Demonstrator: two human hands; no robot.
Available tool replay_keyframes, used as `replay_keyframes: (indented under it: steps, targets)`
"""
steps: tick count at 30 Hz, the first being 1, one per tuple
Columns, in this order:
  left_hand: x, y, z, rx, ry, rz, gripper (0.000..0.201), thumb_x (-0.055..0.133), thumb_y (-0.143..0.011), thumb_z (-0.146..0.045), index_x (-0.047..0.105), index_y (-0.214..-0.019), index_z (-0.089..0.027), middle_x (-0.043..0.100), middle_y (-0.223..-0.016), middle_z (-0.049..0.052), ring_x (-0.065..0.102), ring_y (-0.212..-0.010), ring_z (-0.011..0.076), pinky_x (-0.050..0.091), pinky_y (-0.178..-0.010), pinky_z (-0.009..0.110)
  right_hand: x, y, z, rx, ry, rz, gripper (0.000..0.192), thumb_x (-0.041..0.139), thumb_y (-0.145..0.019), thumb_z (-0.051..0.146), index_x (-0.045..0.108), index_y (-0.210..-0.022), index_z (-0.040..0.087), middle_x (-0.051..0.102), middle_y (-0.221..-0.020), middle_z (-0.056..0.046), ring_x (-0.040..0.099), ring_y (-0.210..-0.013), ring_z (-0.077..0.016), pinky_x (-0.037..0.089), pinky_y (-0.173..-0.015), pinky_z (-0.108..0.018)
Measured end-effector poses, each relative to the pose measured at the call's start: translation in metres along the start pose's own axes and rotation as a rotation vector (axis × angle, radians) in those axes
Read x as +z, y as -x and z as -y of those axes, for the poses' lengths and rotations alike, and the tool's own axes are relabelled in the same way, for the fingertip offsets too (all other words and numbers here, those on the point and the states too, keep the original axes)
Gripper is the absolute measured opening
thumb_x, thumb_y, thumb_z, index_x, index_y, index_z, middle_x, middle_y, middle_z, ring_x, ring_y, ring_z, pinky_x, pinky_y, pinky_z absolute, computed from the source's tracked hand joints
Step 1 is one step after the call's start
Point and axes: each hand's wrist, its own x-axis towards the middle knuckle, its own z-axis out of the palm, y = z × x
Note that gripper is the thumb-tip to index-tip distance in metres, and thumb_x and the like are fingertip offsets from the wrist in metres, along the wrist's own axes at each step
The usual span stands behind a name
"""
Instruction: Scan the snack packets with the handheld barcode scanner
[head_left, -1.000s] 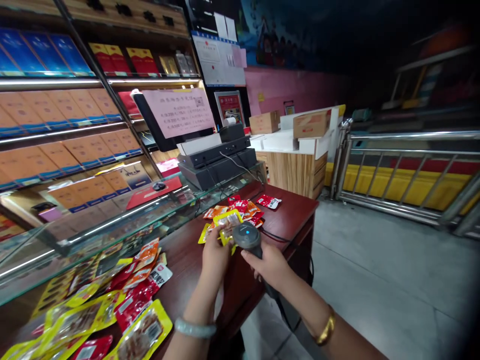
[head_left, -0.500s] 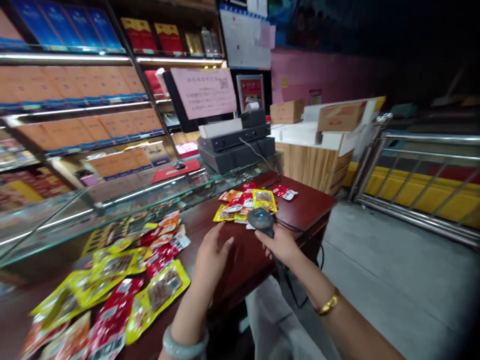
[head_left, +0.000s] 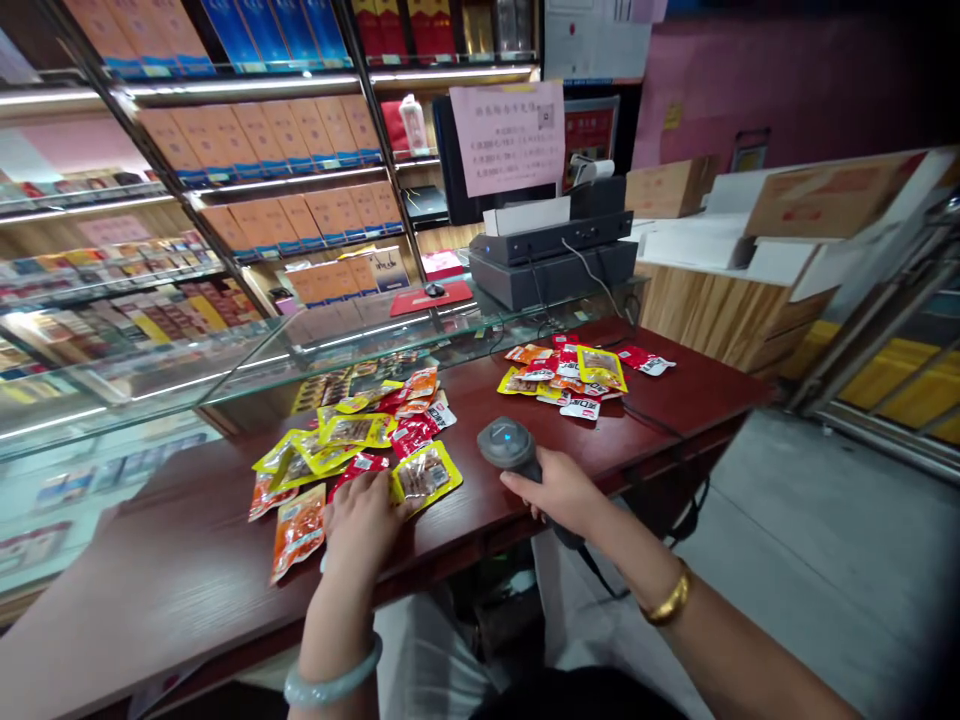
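My right hand (head_left: 559, 490) grips a grey handheld barcode scanner (head_left: 507, 444) with a lit blue dot, held over the front edge of the dark red counter (head_left: 187, 560). My left hand (head_left: 362, 518) rests on the near pile of snack packets (head_left: 352, 445), its fingers on a red packet (head_left: 362, 465) beside a yellow packet (head_left: 424, 474); whether it grips one I cannot tell. A second, smaller pile of red, orange and yellow packets (head_left: 574, 372) lies farther right on the counter.
A glass display case (head_left: 225, 370) runs along the back of the counter. A black cash register and receipt printer (head_left: 559, 255) stand behind it, with a scanner cable (head_left: 660, 425) trailing off the counter. Shelves of cartons (head_left: 262, 140) fill the left wall. Metal railing (head_left: 870, 340) at right.
My left hand let go of the yellow packet at the far pile and moved left, down onto the near pile. The scanner hand stayed near the counter edge. The view swung left.
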Motion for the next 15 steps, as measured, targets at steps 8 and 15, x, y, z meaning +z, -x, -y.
replay_keyframes:
  steps: [8,15]
  targets:
    - [-0.009,0.009,-0.013,0.031,0.079,-0.113,0.051,0.068,-0.087,-0.047,0.060,-0.122,-0.012,0.064,-0.132,0.025,0.052,-0.133,0.0434,0.041,-0.107,0.051,0.023,0.020,0.011,-0.036,0.050,0.045,0.030,0.069,-0.086,0.043,0.072,-0.100,0.017,0.074,-0.069,-0.003,0.068,-0.055,-0.0207,0.050,-0.055,-0.028]
    - [-0.013,0.004,-0.027,-0.126,0.622,-0.097,0.037,0.065,-0.084,-0.044,0.067,-0.114,-0.021,0.078,-0.101,0.011,0.072,-0.094,0.0331,0.051,-0.081,0.041,0.022,0.021,0.012,-0.134,0.039,-0.042,0.035,0.068,-0.085,0.043,0.076,-0.107,0.017,0.081,-0.104,-0.012,0.075,-0.097,-0.0327,0.057,-0.086,-0.042]
